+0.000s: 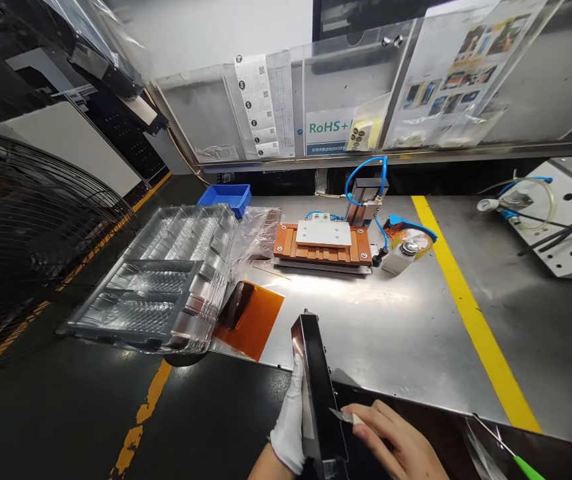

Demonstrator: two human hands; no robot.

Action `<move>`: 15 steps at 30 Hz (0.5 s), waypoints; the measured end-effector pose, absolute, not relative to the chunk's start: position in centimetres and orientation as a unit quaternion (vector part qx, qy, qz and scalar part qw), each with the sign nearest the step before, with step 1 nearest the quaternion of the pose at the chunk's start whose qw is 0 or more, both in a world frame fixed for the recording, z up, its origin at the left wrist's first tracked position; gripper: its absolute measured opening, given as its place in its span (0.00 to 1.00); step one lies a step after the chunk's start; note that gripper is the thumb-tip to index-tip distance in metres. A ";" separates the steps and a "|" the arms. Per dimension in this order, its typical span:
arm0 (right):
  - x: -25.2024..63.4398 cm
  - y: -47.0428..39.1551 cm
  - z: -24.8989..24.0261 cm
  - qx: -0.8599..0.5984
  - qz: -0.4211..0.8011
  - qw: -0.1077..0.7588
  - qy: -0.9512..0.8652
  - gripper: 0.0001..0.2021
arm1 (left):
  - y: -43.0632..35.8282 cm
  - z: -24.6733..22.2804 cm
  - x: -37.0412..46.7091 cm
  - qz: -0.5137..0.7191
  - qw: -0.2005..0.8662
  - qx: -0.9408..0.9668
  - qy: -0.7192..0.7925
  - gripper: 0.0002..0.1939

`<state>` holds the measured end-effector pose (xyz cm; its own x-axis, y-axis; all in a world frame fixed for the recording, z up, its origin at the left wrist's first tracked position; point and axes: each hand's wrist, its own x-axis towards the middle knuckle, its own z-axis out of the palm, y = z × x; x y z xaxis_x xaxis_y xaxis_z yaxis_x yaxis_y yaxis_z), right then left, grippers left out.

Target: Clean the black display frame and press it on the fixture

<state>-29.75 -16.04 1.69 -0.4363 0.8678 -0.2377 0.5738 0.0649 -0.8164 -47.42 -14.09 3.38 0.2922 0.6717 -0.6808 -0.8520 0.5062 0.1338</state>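
My left hand (pixel 290 420), in a white glove, is closed on the left side of a long black rectangular part (pixel 322 387). The part is tilted upward, its far end over the metal table's front edge. Small screws or pins stick out along its right side. My bare right hand (pixel 396 440) pinches a small knife (pixel 343 416) with a pointed metal blade and a pale handle. The blade's tip lies at the right edge of the black part; whether it touches cannot be told. My left fingers are mostly hidden behind the part.
Stacked clear plastic trays (pixel 156 280) and an orange film sheet (pixel 259 320) lie to the left. Behind are a copper-coloured fixture (pixel 323 250), a white bottle (pixel 400 259) and a blue bin (pixel 226 197). A green-handled screwdriver (pixel 523 467) lies at the lower right.
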 end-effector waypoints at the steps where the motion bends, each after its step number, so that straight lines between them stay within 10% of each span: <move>1: -29.8 -15.8 1.8 -0.508 0.451 0.162 -0.716 0.14 | -13.9 3.6 -47.3 0.483 0.799 -0.128 0.334 0.28; 15: -29.3 -14.4 1.4 -0.503 0.367 0.170 -0.764 0.12 | -17.1 -0.7 -47.5 0.450 0.840 -0.152 0.263 0.27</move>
<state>-29.32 -14.37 1.40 -0.4357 0.8933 -0.1103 0.6443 0.2239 -0.7313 -47.54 -17.08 -0.69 0.4572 0.6754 -0.5787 -0.8353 0.5495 -0.0187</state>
